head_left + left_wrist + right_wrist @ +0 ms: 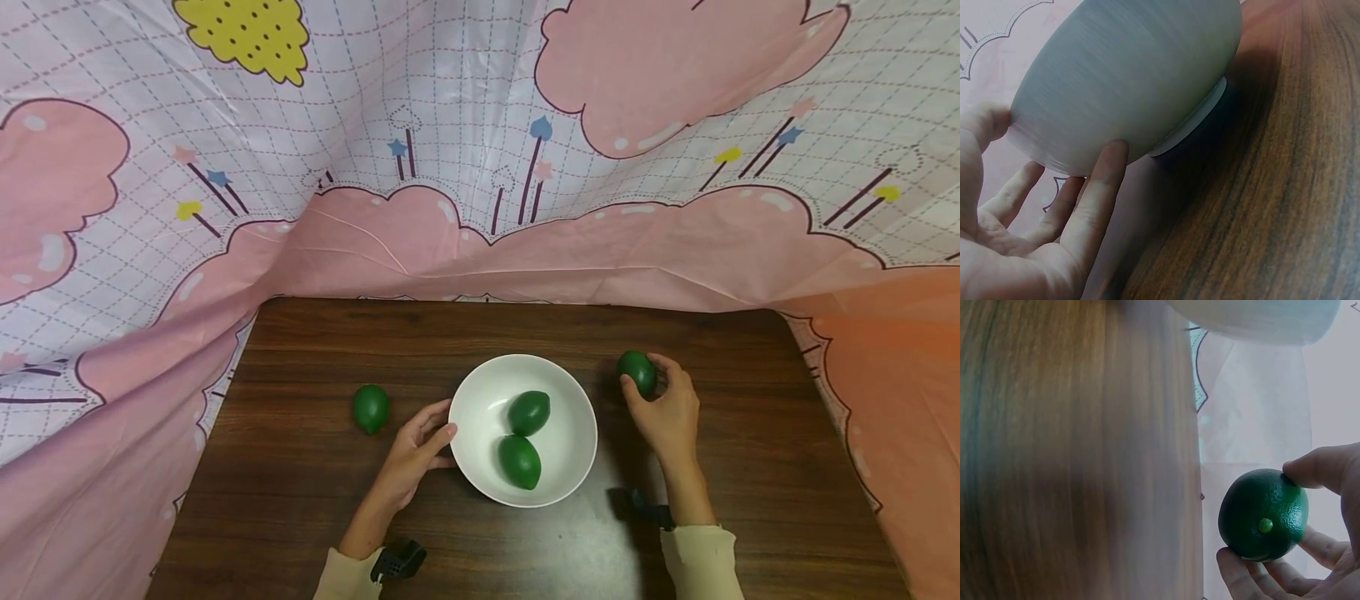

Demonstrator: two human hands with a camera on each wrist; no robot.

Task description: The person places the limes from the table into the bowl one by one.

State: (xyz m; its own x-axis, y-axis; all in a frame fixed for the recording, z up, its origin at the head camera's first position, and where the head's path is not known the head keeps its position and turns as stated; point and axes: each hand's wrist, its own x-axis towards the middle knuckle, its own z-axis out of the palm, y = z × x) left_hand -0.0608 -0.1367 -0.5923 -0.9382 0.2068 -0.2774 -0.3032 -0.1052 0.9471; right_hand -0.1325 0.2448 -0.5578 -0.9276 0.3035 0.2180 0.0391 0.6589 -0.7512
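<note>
A white bowl (566,454) stands at the middle of the table with two green limes inside, an upper lime (529,413) and a lower lime (520,462). My left hand (414,448) holds the bowl's left side, thumb at the rim and fingers spread along the outer wall, as the left wrist view shows from below the bowl (1129,81). Right of the bowl, my right hand (669,408) grips another lime (636,372) between thumb and fingers. Seen in the right wrist view, that lime (1263,515) has a small pale stem nub facing the camera.
Another lime (371,408) lies on the brown wooden table (300,492), left of my left hand. A patterned pink and white cloth (480,167) hangs behind the table and drapes along both sides. A dark strap (399,560) circles my left wrist.
</note>
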